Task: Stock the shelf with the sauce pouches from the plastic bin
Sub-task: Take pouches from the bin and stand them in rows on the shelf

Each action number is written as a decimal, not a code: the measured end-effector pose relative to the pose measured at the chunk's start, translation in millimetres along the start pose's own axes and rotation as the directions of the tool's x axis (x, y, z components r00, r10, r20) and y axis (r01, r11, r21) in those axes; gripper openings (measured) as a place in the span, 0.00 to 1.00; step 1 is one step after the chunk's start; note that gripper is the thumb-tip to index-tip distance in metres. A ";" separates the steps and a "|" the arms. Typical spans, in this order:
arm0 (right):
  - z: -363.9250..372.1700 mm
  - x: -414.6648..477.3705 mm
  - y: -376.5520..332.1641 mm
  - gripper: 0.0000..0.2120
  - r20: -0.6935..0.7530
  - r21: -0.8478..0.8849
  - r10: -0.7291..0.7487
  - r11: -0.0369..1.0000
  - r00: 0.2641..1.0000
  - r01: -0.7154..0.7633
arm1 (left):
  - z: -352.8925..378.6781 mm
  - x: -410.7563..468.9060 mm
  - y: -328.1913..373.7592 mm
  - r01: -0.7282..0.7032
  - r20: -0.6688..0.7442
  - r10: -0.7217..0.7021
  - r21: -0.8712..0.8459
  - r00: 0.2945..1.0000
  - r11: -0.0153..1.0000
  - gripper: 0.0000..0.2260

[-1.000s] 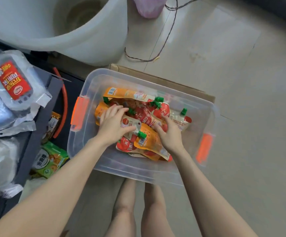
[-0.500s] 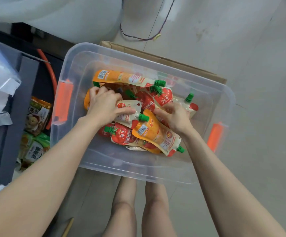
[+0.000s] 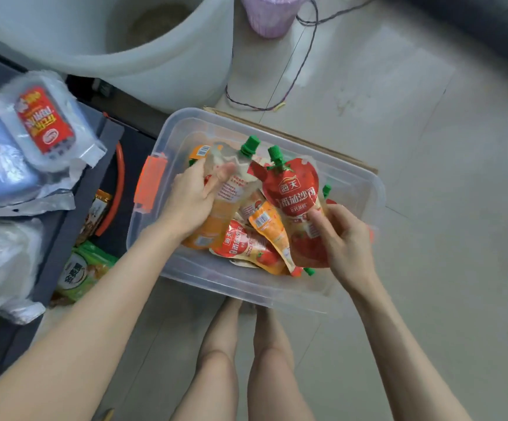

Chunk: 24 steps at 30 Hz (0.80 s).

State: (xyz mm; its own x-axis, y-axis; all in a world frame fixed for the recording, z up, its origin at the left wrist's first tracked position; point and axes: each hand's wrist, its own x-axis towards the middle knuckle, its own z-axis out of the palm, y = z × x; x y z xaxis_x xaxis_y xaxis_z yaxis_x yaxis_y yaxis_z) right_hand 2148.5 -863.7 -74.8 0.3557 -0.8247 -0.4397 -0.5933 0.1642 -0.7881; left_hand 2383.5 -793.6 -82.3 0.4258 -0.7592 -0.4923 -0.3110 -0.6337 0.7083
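Clenched the left grip (image 3: pixel 190 202) round a pale pouch (image 3: pixel 237 189), green cap upward. Pinched a red pouch (image 3: pixel 295 189) by its lower half in the right grip (image 3: pixel 342 238), cap likewise up. Held both just above the heap of pouches (image 3: pixel 246 244) lying beneath the grips in the bin (image 3: pixel 246 282). Looked like the lifting step. Seemed to call for firm holds on slick film, a clean rise clear of the bin wall, then a swing leftward, beyond the left grip, to the shelf (image 3: pixel 64 238).
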 end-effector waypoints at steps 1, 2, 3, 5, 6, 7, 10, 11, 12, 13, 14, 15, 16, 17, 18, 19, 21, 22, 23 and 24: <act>-0.7 -9.1 -8.1 0.08 -0.003 0.045 0.015 0.999 1.000 -0.015 | -3.7 -11.5 7.5 0.050 -0.014 -0.053 -0.145 0.999 0.988 0.22; -1.2 -19.2 -16.6 0.09 0.002 0.094 0.035 0.995 0.999 -0.035 | -7.2 -24.1 14.6 0.119 -0.006 -0.126 -0.291 0.992 0.949 0.18; -1.6 -30.0 -25.9 0.10 0.017 0.150 0.058 0.987 0.998 -0.060 | -11.0 -37.4 21.1 0.198 0.026 -0.207 -0.426 0.978 0.883 0.14; -2.7 -51.8 -45.1 0.11 0.072 0.249 0.099 0.962 0.992 -0.114 | -20.0 -68.0 32.5 0.325 0.151 -0.297 -0.607 0.943 0.725 0.11; -3.5 -63.0 -54.3 0.11 0.100 0.277 0.106 0.952 0.989 -0.130 | -24.3 -85.9 37.7 0.360 0.210 -0.298 -0.655 0.931 0.664 0.11; -4.1 -73.5 -62.8 0.11 0.127 0.290 0.103 0.947 0.986 -0.137 | -28.8 -104.0 41.7 0.374 0.247 -0.284 -0.690 0.927 0.620 0.11; -8.5 -103.7 -86.7 0.09 0.205 0.281 0.077 0.950 0.976 -0.134 | -38.0 -159.4 51.1 0.304 0.211 -0.224 -0.754 0.951 0.583 0.12; -10.6 -114.0 -93.3 0.09 0.233 0.275 0.062 0.953 0.970 -0.127 | -40.2 -178.5 53.9 0.279 0.167 -0.242 -0.774 0.956 0.569 0.11; -12.2 -123.9 -99.9 0.10 0.264 0.275 0.051 0.953 0.963 -0.126 | -42.7 -196.9 56.3 0.258 0.117 -0.280 -0.800 0.953 0.542 0.11; -13.4 -135.8 -108.2 0.11 0.299 0.268 0.036 0.956 0.954 -0.120 | -46.7 -218.1 59.8 0.235 0.071 -0.324 -0.832 0.943 0.502 0.12; -14.2 -142.9 -113.3 0.11 0.329 0.254 0.029 0.960 0.944 -0.118 | -48.5 -233.5 62.4 0.227 0.053 -0.365 -0.862 0.930 0.453 0.15; -14.9 -149.3 -117.7 0.11 0.355 0.233 0.019 0.966 0.935 -0.108 | -50.0 -247.9 64.8 0.224 0.050 -0.396 -0.886 0.917 0.406 0.16; -15.4 -160.3 -126.1 0.11 0.391 0.213 0.003 0.973 0.921 -0.093 | -53.2 -267.7 66.6 0.215 0.046 -0.417 -0.905 0.908 0.366 0.16; -15.1 -171.7 -134.1 0.12 0.435 0.204 -0.011 0.975 0.900 -0.086 | -55.4 -286.9 68.0 0.206 0.049 -0.429 -0.922 0.902 0.327 0.16; -14.1 -183.1 -141.6 0.12 0.482 0.216 -0.028 0.972 0.876 -0.088 | -56.3 -305.3 69.0 0.190 0.050 -0.439 -0.940 0.897 0.282 0.16; -12.3 -194.6 -149.6 0.13 0.529 0.228 -0.050 0.970 0.847 -0.085 | -55.9 -323.0 70.1 0.160 0.042 -0.447 -0.960 0.894 0.229 0.16; -5.9 -218.3 -167.9 0.12 0.603 0.221 -0.097 0.974 0.792 -0.048 | -54.3 -356.9 69.4 0.074 0.003 -0.450 -0.987 0.893 0.141 0.19; -1.7 -230.3 -176.9 0.11 0.630 0.216 -0.121 0.976 0.767 -0.023 | -54.1 -373.2 67.9 0.042 -0.011 -0.449 -0.993 0.894 0.106 0.21; 3.3 -241.7 -185.6 0.10 0.652 0.214 -0.145 0.977 0.744 0.002 | -55.2 -388.9 65.8 0.014 -0.022 -0.437 -0.997 0.899 0.078 0.23; 8.2 -253.1 -194.3 0.10 0.670 0.215 -0.162 0.976 0.725 0.019 | -56.8 -404.6 62.0 -0.022 -0.041 -0.405 -0.998 0.914 0.052 0.24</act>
State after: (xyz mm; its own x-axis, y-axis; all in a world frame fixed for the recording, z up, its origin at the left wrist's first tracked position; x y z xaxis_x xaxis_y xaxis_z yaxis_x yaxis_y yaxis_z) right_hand 2179.7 -682.4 186.0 0.8374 -0.2619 -0.4797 -0.4172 0.2608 -0.8706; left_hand 2240.3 -517.3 189.5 0.5496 -0.4310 -0.7157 0.8229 0.1316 0.5527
